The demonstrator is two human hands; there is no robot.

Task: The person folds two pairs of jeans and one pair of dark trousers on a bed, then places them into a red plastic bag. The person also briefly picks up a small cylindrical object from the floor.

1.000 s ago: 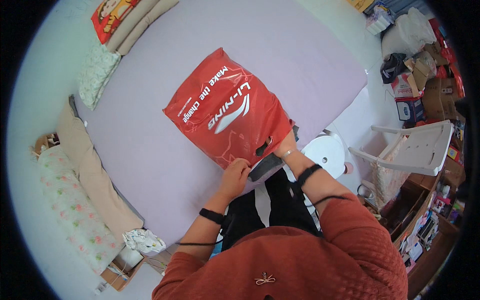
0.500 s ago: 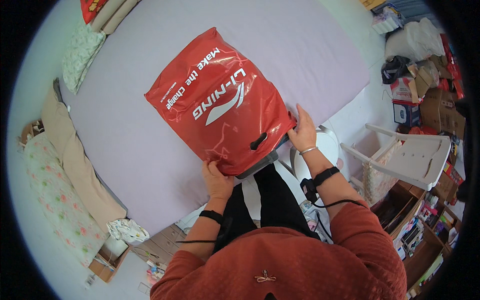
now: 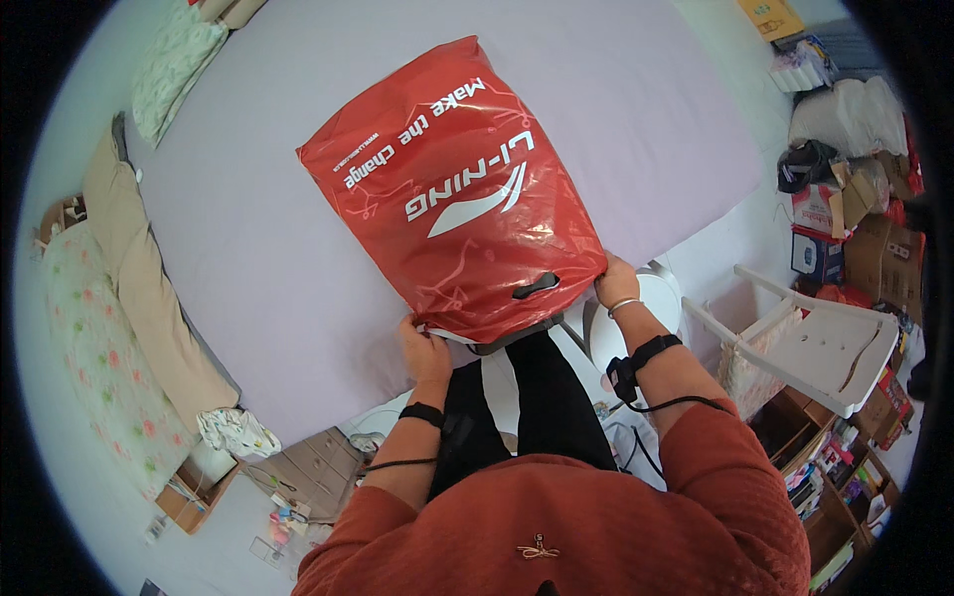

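Observation:
A shiny red plastic carrier bag (image 3: 388, 233) with white print lies on the lilac bed sheet, its open end toward me. Something dark grey, seemingly cloth, shows at the mouth (image 3: 497, 345); the rest of the contents is hidden. My left hand (image 3: 425, 353) pinches the bag's near left corner, where a strip of pale inner side shows. At the near right corner, my right hand (image 3: 618, 282) has its fingers closed on the bag's edge. Between the hands, the cut-out handle hole (image 3: 537, 286) looks dark inside.
The bed (image 3: 248, 298) extends under and beyond the bag. A round white stool (image 3: 651, 308) and a white chair (image 3: 830, 348) stand to the right. Boxes (image 3: 879, 263) are heaped at the far right. Pillows (image 3: 179, 74) and a rolled beige cover (image 3: 164, 288) line the left side.
My right hand has gone from spread fingers to a grip on the bag's corner. The bag's mouth is pulled straighter and wider, and the bag appears slightly turned and shifted right.

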